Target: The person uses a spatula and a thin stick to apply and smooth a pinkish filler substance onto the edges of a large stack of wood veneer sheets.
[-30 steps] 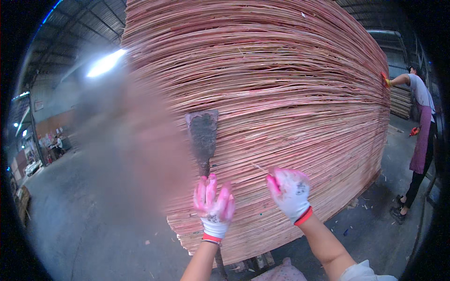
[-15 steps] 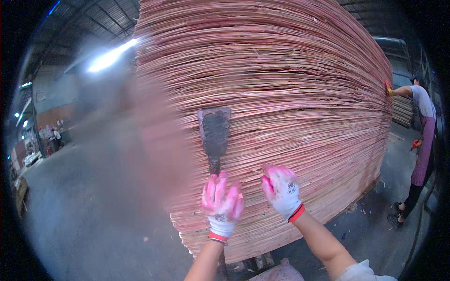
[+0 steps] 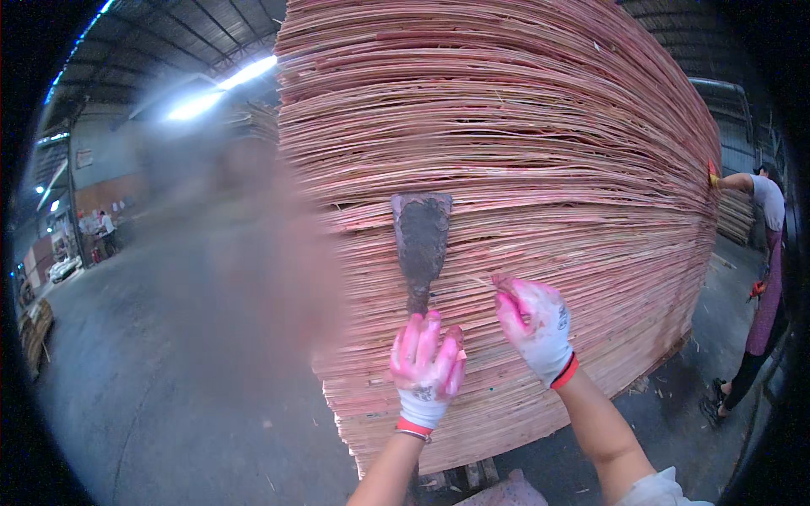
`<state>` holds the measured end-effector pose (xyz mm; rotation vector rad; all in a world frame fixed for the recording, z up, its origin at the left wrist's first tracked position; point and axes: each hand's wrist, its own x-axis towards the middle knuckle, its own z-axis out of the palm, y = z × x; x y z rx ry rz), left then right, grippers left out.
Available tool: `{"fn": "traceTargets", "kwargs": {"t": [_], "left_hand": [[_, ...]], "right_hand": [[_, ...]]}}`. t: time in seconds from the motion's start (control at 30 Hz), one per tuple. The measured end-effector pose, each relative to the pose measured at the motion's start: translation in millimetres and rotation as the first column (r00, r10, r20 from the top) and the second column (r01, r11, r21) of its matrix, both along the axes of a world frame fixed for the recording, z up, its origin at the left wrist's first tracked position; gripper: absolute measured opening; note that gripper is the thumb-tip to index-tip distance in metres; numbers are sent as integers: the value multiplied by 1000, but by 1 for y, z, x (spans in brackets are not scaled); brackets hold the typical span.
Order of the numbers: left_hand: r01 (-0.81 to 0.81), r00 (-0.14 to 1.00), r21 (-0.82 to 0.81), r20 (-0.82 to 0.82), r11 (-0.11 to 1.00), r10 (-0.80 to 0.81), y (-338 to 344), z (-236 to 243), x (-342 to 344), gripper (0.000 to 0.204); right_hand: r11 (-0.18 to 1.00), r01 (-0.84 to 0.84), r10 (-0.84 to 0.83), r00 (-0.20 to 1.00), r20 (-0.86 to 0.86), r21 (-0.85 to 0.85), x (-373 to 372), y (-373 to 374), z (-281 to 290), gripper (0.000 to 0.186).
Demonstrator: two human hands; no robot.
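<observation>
Holding the putty knife (image 3: 421, 244) in our left hand (image 3: 426, 371), we press its blade flat against the veneer stack (image 3: 540, 143). Our grip is closed on the handle, below the blade. Our right hand (image 3: 536, 325), open, touches the stack just beside it.

- Pretty slim pickings here: the only sign-like thing I can spot is a small pale rectangular board (image 3: 83, 158) hanging high on the grey back wall, far left of the shot.
- It's too small and blurry to tell anything more than its shape and light colour.
- No packages, stuck-on labels or screens show up anywhere else in view.
</observation>
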<state>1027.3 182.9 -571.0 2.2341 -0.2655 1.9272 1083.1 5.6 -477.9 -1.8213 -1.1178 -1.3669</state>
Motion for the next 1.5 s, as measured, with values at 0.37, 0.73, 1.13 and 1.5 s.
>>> {"fn": "traceTargets", "kwargs": {"t": [0.37,0.73,1.13,1.5], "left_hand": [[7,998,-12,-59,1000,-8,1,1,-3,36],[43,998,-5,-50,999,-43,4,1,-4,34],[81,996,-13,-45,997,-81,6,0,-4,36],[93,995,-17,-23,996,-93,7,-3,-2,36]], "right_hand": [[992,-120,114,982,153,33,-19,37,104,17],[992,10,32,945,327,-126,-2,128,195,14],[961,112,28,870,492,-253,27,162,196,2],[815,-116,-9,977,-212,-568,-3,145,219,78]]}}
